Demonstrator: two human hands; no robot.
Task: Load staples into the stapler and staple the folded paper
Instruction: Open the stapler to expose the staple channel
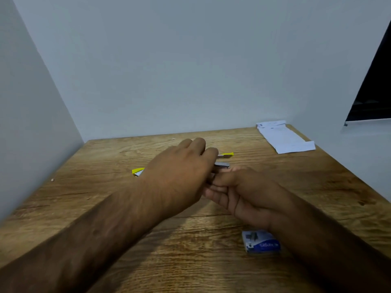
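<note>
A yellow stapler (226, 155) lies across the middle of the wooden table, mostly hidden under my left hand (179, 172), which covers its body with fingers curled over it. Only its yellow ends show, one left of my wrist and one past my fingertips. A silver metal part (222, 164), the staple tray or a strip of staples, pokes out between my hands. My right hand (243, 191) lies palm up just beside it, thumb and fingers pinched at that metal part. The folded white paper (283, 137) rests at the far right corner.
A small blue and white staple box (261, 242) lies on the table (105, 197) near the front, partly under my right forearm. Grey walls close the table at the left and back. A dark panel (374, 87) hangs on the right wall.
</note>
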